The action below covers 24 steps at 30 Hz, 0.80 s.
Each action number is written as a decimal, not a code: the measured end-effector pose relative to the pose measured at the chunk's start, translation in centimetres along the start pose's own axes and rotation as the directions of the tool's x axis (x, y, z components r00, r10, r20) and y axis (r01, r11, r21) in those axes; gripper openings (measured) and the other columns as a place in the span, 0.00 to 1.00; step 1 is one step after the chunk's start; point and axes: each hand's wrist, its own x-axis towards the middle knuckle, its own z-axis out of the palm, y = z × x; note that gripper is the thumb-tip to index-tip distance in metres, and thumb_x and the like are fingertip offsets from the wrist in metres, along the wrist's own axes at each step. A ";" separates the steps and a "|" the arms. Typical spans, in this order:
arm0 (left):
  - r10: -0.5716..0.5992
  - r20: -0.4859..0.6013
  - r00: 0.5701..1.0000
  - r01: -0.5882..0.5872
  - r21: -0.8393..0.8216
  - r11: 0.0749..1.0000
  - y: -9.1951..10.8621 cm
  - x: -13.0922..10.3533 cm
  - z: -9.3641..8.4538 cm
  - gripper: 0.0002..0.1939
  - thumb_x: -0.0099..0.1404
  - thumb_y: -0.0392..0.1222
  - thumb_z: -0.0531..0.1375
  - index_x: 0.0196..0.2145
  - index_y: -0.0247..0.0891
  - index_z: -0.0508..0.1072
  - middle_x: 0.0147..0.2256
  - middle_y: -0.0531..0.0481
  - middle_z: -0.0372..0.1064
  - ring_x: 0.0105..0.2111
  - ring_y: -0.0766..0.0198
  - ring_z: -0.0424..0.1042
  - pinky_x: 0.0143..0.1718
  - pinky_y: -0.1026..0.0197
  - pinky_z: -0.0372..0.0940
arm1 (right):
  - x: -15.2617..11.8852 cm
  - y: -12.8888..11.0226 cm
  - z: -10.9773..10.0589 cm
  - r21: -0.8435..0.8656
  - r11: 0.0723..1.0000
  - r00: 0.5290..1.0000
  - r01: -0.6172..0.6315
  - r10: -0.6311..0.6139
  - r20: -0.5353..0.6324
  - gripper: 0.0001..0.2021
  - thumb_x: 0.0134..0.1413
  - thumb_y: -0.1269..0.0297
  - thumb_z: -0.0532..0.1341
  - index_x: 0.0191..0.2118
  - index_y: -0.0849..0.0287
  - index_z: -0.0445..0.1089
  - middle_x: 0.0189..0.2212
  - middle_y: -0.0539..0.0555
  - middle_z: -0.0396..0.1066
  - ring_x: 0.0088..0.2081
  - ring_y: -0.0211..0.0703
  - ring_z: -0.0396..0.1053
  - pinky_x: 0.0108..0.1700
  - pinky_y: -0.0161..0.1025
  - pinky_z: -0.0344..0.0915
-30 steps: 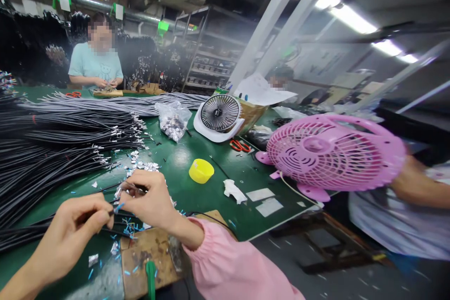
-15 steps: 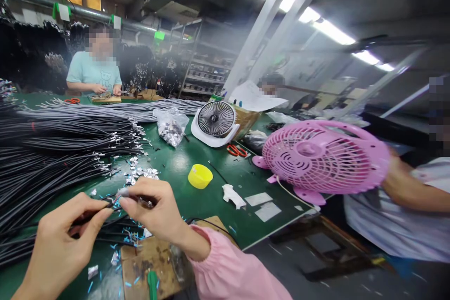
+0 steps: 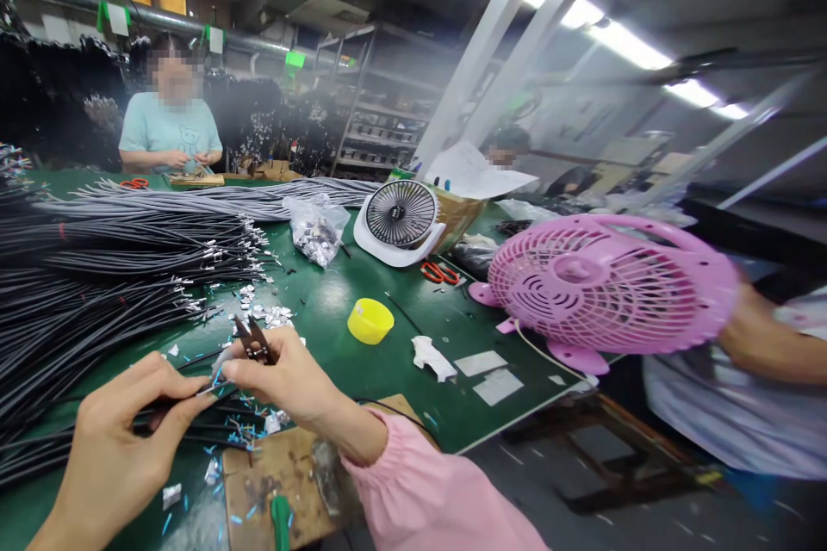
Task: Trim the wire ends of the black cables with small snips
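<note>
At the lower left, my left hand (image 3: 129,430) pinches the end of a black cable near its stripped wires. My right hand (image 3: 284,374), in a pink sleeve, is closed around dark snips (image 3: 253,339), whose blades point up and stand apart. Its thumb and forefinger meet close to the left fingertips, at the cable's thin wires. Bundles of black cables (image 3: 122,258) lie to the left. Blue scraps and silvery foil bits (image 3: 275,316) are scattered around and beyond the hands. Below them is a worn wooden board (image 3: 258,482) with a green-handled tool (image 3: 280,521).
A yellow ring-shaped tub (image 3: 370,322), a bag of small parts (image 3: 316,232), a white fan (image 3: 401,215) and orange-handled scissors (image 3: 440,273) stand or lie beyond the hands. A large pink fan (image 3: 607,284) is at right. Other people sit across the table and at right.
The snips in my right hand have swung upward, and their open blades now show above the fingers. My left hand stays nearly in place. The view has shifted slightly.
</note>
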 end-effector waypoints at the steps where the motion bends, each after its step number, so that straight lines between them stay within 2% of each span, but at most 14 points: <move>1: 0.047 -0.034 0.998 -0.045 0.052 0.998 -0.2 -0.3 0.1 0.06 0.64 0.46 0.66 0.29 0.47 0.79 0.22 0.59 0.70 0.19 0.69 0.68 0.21 0.67 0.63 | 0.0 0.0 0.1 -0.011 1.000 1.000 0.000 0.000 -0.027 0.12 0.47 0.59 0.67 0.21 0.58 0.67 0.15 0.42 0.54 0.19 0.32 0.51 0.22 0.33 0.50; 2: 0.095 -0.065 0.993 -0.088 0.104 0.991 -0.3 -0.6 0.2 0.05 0.65 0.43 0.66 0.31 0.47 0.79 0.24 0.60 0.71 0.20 0.70 0.69 0.24 0.67 0.64 | 0.0 0.1 0.1 -0.061 0.998 0.997 0.029 -0.034 -0.067 0.14 0.49 0.60 0.66 0.20 0.57 0.65 0.15 0.42 0.53 0.19 0.32 0.49 0.22 0.33 0.49; 4: 0.186 -0.112 0.976 -0.163 0.184 0.969 -0.4 -0.8 0.4 0.03 0.66 0.40 0.65 0.34 0.47 0.79 0.25 0.61 0.72 0.21 0.72 0.70 0.28 0.69 0.65 | -0.3 0.3 0.2 -0.241 0.958 0.975 0.153 -0.186 -0.120 0.15 0.52 0.63 0.64 0.19 0.57 0.62 0.16 0.42 0.54 0.20 0.32 0.50 0.23 0.33 0.49; 6: 0.230 -0.148 0.962 -0.194 0.227 0.954 -0.4 -0.9 0.5 0.03 0.67 0.39 0.65 0.35 0.46 0.79 0.24 0.62 0.70 0.20 0.74 0.67 0.27 0.71 0.64 | -0.5 0.7 0.3 -0.407 0.854 0.922 0.323 -0.382 -0.069 0.15 0.55 0.66 0.63 0.20 0.57 0.62 0.18 0.43 0.57 0.22 0.33 0.53 0.25 0.33 0.52; 8: 0.223 -0.183 0.958 -0.178 0.233 0.956 -0.2 -0.8 0.6 0.03 0.67 0.40 0.65 0.35 0.46 0.80 0.22 0.63 0.67 0.18 0.75 0.63 0.23 0.72 0.61 | -0.7 1.2 0.3 -0.492 0.742 0.864 0.455 -0.501 0.043 0.14 0.57 0.68 0.62 0.21 0.57 0.62 0.19 0.44 0.61 0.23 0.33 0.56 0.26 0.34 0.54; 10: 0.162 -0.186 0.969 -0.125 0.195 0.973 0.0 -0.8 0.7 0.04 0.67 0.41 0.65 0.36 0.47 0.82 0.22 0.62 0.65 0.16 0.75 0.60 0.19 0.71 0.58 | -0.8 1.6 0.3 -0.521 0.692 0.841 0.499 -0.532 0.099 0.15 0.59 0.68 0.61 0.22 0.57 0.62 0.19 0.45 0.62 0.22 0.33 0.57 0.25 0.34 0.54; 13: 0.003 -0.204 0.979 0.015 0.085 0.996 0.5 -0.8 0.8 0.06 0.65 0.46 0.65 0.38 0.48 0.83 0.22 0.61 0.64 0.16 0.74 0.59 0.17 0.69 0.56 | -0.8 2.0 0.1 -0.501 0.721 0.849 0.478 -0.525 0.054 0.11 0.60 0.63 0.63 0.27 0.56 0.69 0.21 0.46 0.67 0.22 0.35 0.62 0.25 0.33 0.59; 15: -0.086 -0.249 0.965 0.096 0.026 0.995 1.0 -0.9 0.8 0.07 0.64 0.48 0.67 0.38 0.50 0.84 0.22 0.61 0.64 0.17 0.73 0.59 0.17 0.68 0.57 | -0.9 2.1 0.0 -0.490 0.744 0.847 0.454 -0.532 -0.022 0.07 0.63 0.59 0.63 0.37 0.55 0.75 0.30 0.50 0.76 0.30 0.40 0.71 0.32 0.35 0.68; 16: -0.111 -0.266 0.958 0.119 0.013 0.993 1.2 -1.0 0.8 0.06 0.63 0.48 0.67 0.37 0.51 0.84 0.22 0.61 0.64 0.17 0.72 0.60 0.18 0.67 0.57 | -1.0 2.3 -0.1 -0.493 0.747 0.840 0.447 -0.540 -0.056 0.09 0.65 0.57 0.62 0.44 0.54 0.76 0.37 0.53 0.78 0.36 0.42 0.74 0.38 0.37 0.71; 18: -0.121 -0.298 0.947 0.132 0.017 0.991 1.6 -1.1 0.9 0.05 0.63 0.48 0.67 0.36 0.52 0.84 0.21 0.61 0.63 0.17 0.72 0.60 0.20 0.66 0.59 | -1.0 2.6 -0.3 -0.493 0.738 0.824 0.461 -0.562 -0.071 0.13 0.69 0.55 0.59 0.50 0.53 0.77 0.45 0.55 0.79 0.45 0.45 0.76 0.47 0.41 0.72; 19: -0.119 -0.310 0.943 0.135 0.028 0.991 1.7 -1.1 0.9 0.04 0.63 0.48 0.67 0.35 0.53 0.84 0.22 0.61 0.64 0.17 0.72 0.59 0.21 0.66 0.60 | -1.0 2.8 -0.3 -0.487 0.730 0.819 0.479 -0.571 -0.050 0.13 0.70 0.55 0.59 0.50 0.52 0.77 0.44 0.55 0.80 0.44 0.45 0.76 0.47 0.41 0.72; 22: -0.124 -0.332 0.935 0.151 0.056 0.987 2.0 -1.2 0.9 0.05 0.64 0.49 0.67 0.34 0.52 0.84 0.22 0.61 0.65 0.18 0.71 0.59 0.24 0.65 0.62 | -0.8 3.2 -0.4 -0.463 0.711 0.814 0.530 -0.579 0.042 0.14 0.69 0.53 0.59 0.44 0.53 0.80 0.34 0.52 0.80 0.34 0.42 0.73 0.38 0.38 0.71; 24: -0.130 -0.326 0.936 0.161 0.070 0.985 2.2 -1.2 0.9 0.06 0.64 0.50 0.66 0.33 0.51 0.84 0.22 0.60 0.64 0.19 0.70 0.58 0.25 0.65 0.62 | -0.7 3.1 -0.4 -0.471 0.699 0.808 0.538 -0.586 0.052 0.16 0.70 0.52 0.58 0.39 0.54 0.80 0.30 0.52 0.78 0.30 0.41 0.70 0.33 0.37 0.67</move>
